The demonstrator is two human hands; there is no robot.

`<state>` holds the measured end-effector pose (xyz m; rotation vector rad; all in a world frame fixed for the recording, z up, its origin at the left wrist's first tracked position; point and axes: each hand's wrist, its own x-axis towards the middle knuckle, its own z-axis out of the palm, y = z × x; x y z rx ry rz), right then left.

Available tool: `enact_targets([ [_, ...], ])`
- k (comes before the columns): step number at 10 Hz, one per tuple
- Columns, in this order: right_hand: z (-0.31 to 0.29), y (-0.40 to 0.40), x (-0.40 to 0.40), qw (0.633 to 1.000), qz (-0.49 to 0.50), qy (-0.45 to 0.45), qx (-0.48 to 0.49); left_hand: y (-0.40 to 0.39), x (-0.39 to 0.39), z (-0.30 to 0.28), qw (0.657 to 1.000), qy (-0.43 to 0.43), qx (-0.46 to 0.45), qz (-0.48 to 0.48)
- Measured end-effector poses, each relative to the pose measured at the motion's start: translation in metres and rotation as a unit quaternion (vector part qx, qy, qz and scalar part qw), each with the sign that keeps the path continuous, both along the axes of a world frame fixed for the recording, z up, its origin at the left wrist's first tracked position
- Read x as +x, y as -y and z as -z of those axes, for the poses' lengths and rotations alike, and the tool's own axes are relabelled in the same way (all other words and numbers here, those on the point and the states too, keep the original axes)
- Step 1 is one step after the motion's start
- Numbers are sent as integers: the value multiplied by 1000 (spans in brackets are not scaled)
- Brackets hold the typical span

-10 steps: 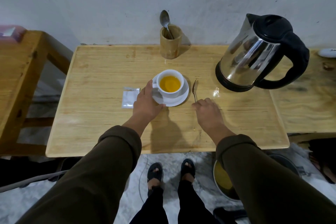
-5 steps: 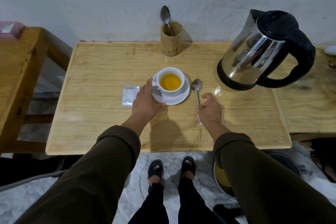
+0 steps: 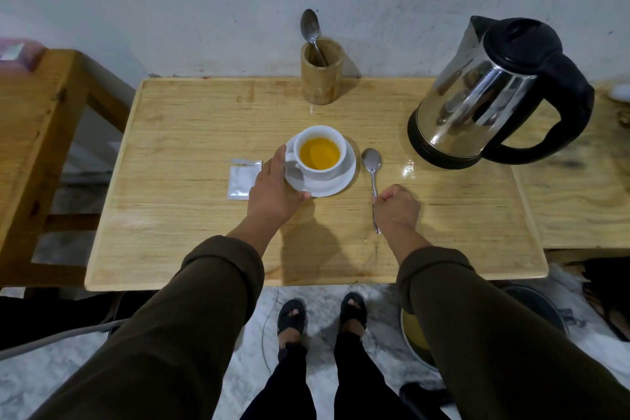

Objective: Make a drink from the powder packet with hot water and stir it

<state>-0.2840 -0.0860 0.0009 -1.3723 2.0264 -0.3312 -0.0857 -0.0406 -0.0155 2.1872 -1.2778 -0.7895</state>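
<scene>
The right hand point(image 3: 397, 206), only touching the spoon point(image 3: 372, 164) a second ago, now grips its handle just right of the saucer point(image 3: 341, 185), whose rim the left hand point(image 3: 272, 191) pinches, so stirring the yellow drink point(image 3: 319, 153) in the cup point(image 3: 322, 174) looks next.

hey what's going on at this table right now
A person is making a drink. The left hand holds the saucer under a white cup of orange-yellow liquid. The right hand grips a spoon by its handle, bowl just right of the saucer, not yet in the cup. A silvery packet lies left of the saucer; the kettle stands at the right of the table.
</scene>
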Motion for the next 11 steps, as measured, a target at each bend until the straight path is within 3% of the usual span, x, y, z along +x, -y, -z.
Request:
enact_targets([
  [6,-18,0,13,999,-3,-27,-36,-8,2,-20,999,-33,18,32],
  [8,-35,-7,29,992,-102,-2,-74,-9,6,-34,997,-60,36,38],
  [10,-48,-17,32,979,-203,18,-16,-13,5,-62,995,-67,42,53],
  [11,-53,-29,27,978,-207,29,-11,-30,-6,-81,993,-115,15,15],
])
